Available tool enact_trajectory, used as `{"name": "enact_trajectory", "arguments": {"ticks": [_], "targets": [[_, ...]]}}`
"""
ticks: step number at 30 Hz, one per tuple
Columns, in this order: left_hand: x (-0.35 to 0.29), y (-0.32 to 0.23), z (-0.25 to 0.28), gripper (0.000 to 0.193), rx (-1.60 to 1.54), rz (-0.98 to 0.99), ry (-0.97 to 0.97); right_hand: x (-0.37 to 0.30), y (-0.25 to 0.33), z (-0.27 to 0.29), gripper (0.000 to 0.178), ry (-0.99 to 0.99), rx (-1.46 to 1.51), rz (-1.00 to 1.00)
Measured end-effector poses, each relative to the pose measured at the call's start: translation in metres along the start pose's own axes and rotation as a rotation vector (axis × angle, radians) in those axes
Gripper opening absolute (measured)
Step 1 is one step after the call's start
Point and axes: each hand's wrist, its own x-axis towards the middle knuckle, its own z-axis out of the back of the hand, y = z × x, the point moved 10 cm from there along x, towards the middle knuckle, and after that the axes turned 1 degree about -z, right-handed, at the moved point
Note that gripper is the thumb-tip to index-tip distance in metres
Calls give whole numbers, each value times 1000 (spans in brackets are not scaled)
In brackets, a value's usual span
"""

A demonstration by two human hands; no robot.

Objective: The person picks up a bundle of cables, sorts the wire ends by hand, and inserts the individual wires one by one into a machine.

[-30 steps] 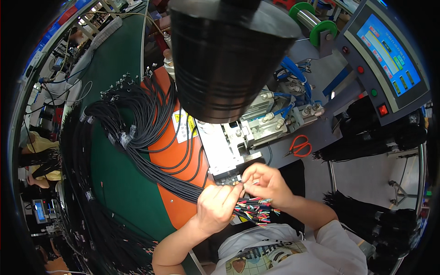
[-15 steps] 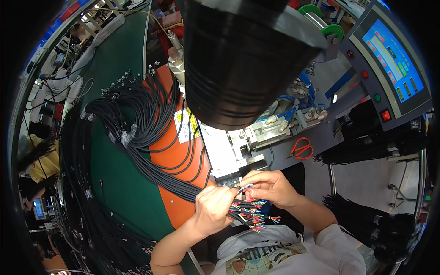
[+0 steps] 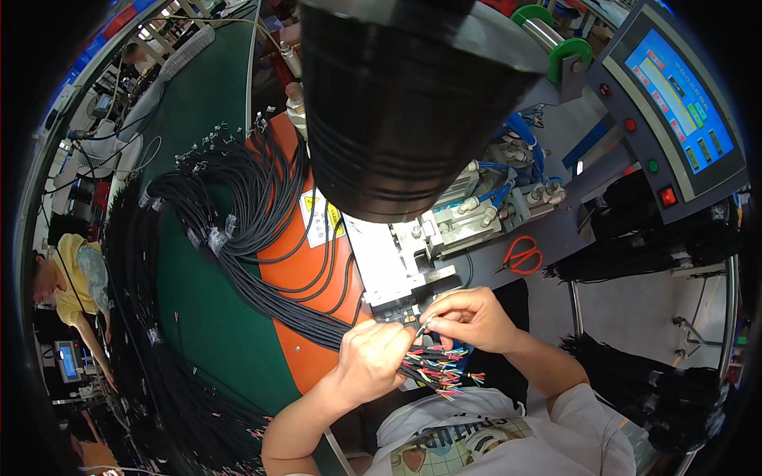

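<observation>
My left hand (image 3: pixel 369 355) is closed around a bundle of black cables (image 3: pixel 305 324), close to their stripped ends. Past its fingers fan several short coloured wire ends (image 3: pixel 440 366), red, blue, yellow and white. My right hand (image 3: pixel 476 321) pinches the tip of one cable (image 3: pixel 421 327) between thumb and fingers, just in front of the machine's lit metal head (image 3: pixel 394 289). Its coloured wires are mostly covered by my fingertips. Behind my left hand the cables run back over an orange plate (image 3: pixel 305 361) to a tied coil (image 3: pixel 230 198).
A large black cylinder (image 3: pixel 397 119) overhangs the machine. Red-handled scissors (image 3: pixel 521 255) lie on the grey machine table. A control screen (image 3: pixel 675 103) stands at the far right. More black cables hang at right (image 3: pixel 643 381) and lie along the green table (image 3: pixel 206 317). A person in yellow (image 3: pixel 79 278) works at left.
My right fingers have closed further over the cable tip, hiding coloured wires that showed between my hands. My left hand keeps its grip. At left, the person in yellow has leaned into view.
</observation>
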Motion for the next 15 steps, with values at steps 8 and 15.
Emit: {"name": "enact_trajectory", "arguments": {"ticks": [8, 15], "targets": [[-3, -2, -3, 37, 235, 69, 45, -10, 53, -22, 7, -215, -1066, 569], [-5, 2, -8, 52, 204, 91, 115, -6, 39, -16, 7, -183, -1049, 459]]}}
